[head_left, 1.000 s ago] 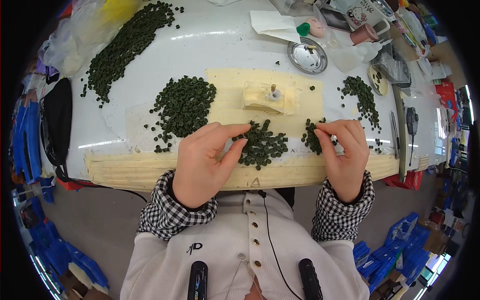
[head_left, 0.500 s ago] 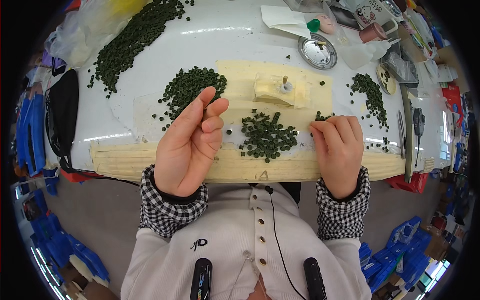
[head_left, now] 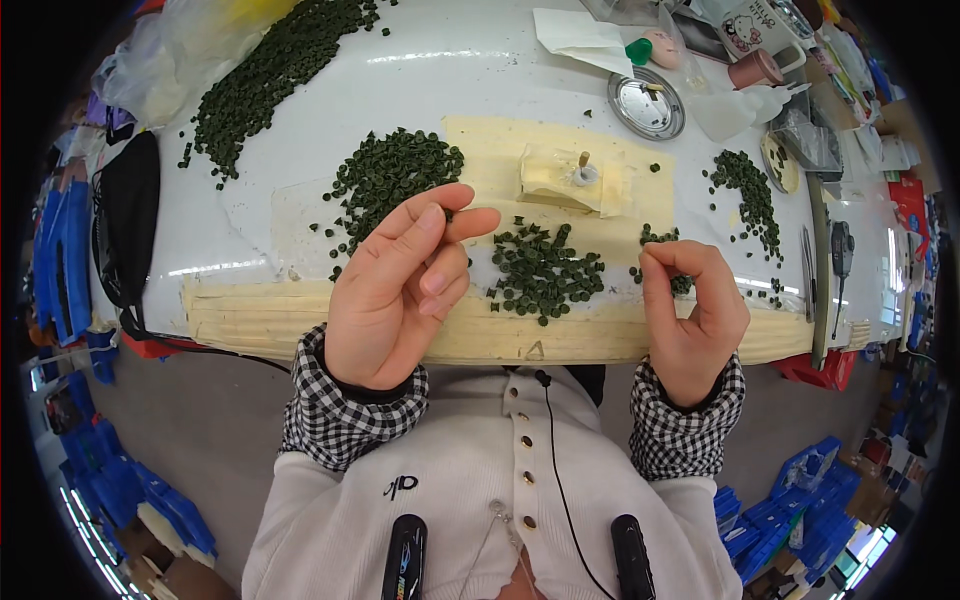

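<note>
Left hand (head_left: 383,292) has half-curled fingers, grip undeterminable; right hand (head_left: 697,318) has fingertips together, contents hidden; green pieces (head_left: 546,273) lie between, presumably for reach.

Left fingers (head_left: 475,224) near green pieces (head_left: 545,272)

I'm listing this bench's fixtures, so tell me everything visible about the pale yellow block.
The pale yellow block is roughly box-shaped and appears wrapped in glossy tape; its core material cannot be told. A short brown peg rises from a whitish collar on its right part. It rests on a yellowish sheet, beyond a heap of green pieces. Neither the left hand nor the right hand touches it.
</note>
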`<action>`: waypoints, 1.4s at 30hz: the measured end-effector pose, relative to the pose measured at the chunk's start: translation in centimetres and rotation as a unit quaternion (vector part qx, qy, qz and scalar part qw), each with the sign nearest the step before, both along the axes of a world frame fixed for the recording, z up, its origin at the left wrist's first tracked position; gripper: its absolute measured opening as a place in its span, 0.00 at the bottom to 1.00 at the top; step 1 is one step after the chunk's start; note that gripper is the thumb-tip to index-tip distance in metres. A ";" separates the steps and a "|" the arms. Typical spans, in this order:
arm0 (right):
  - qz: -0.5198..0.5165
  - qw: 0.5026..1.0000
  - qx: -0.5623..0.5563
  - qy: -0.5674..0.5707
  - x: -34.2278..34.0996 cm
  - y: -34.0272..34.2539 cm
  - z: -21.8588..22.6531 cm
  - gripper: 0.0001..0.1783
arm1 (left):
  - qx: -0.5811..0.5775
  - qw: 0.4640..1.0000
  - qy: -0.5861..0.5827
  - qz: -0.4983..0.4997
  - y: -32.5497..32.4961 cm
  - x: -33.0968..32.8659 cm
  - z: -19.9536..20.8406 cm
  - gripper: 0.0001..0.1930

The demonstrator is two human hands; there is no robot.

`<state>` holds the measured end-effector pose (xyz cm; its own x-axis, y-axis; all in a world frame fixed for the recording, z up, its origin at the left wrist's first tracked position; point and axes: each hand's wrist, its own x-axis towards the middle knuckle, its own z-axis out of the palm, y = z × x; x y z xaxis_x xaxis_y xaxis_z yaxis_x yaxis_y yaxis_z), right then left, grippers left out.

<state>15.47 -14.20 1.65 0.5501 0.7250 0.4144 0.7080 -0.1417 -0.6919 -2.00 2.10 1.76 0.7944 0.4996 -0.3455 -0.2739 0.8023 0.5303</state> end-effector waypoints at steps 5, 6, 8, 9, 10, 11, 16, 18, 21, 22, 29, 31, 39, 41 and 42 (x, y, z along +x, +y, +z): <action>0.018 0.991 0.038 0.124 -1.0 0.2 -0.4 0.06 | 0.011 0.998 -0.046 -0.045 -0.5 0.0 -1.3 0.14; 0.041 0.983 0.049 0.170 -1.2 0.4 -0.4 0.06 | 0.011 0.998 -0.039 -0.054 -0.7 0.3 -1.2 0.14; 0.084 0.959 0.071 0.261 -1.7 0.9 -0.1 0.07 | -0.007 0.997 -0.033 -0.071 -1.0 0.7 -1.0 0.13; 0.093 0.953 0.074 0.279 -2.0 1.1 0.1 0.07 | -0.003 0.997 -0.032 -0.073 -1.1 0.9 -0.9 0.14; 0.103 0.946 0.077 0.297 -2.3 1.4 0.2 0.07 | 0.001 0.997 -0.030 -0.074 -1.2 1.1 -0.9 0.14; 0.113 0.939 0.079 0.315 -2.6 1.7 0.4 0.08 | 0.004 0.997 -0.029 -0.076 -1.2 1.2 -0.9 0.15; 0.170 0.955 0.085 0.227 -1.9 2.7 0.3 0.10 | 0.009 0.997 -0.036 -0.070 -1.5 1.6 -1.2 0.12; 0.146 0.938 0.092 0.302 -2.5 2.9 0.3 0.09 | 0.019 0.997 -0.044 -0.066 -1.5 1.6 -1.6 0.11; 0.122 0.927 0.089 0.343 -2.7 3.0 0.3 0.08 | 0.046 0.996 -0.040 -0.070 -1.3 1.5 -1.6 0.09; 0.115 0.928 0.086 0.345 -2.7 3.0 0.3 0.08 | 0.057 0.995 -0.042 -0.065 -1.4 1.5 -1.6 0.09; 0.104 0.928 0.088 0.346 -2.8 3.3 0.1 0.07 | 0.194 0.980 0.027 -0.017 -2.3 1.9 -1.0 0.09; 0.105 0.930 0.089 0.340 -2.9 3.3 0.0 0.07 | 0.232 0.972 0.033 -0.004 -2.4 1.9 -1.2 0.08; 0.108 0.938 0.101 0.315 -3.1 3.3 -0.3 0.08 | 0.299 0.952 0.052 0.025 -2.6 2.0 -1.6 0.08; 0.102 0.950 0.107 0.274 -3.1 3.4 -0.5 0.08 | 0.300 0.952 0.050 0.029 -2.7 2.1 -1.7 0.08; 0.096 0.958 0.114 0.244 -3.1 3.5 -0.8 0.08 | 0.300 0.952 0.049 0.031 -2.7 2.1 -1.7 0.08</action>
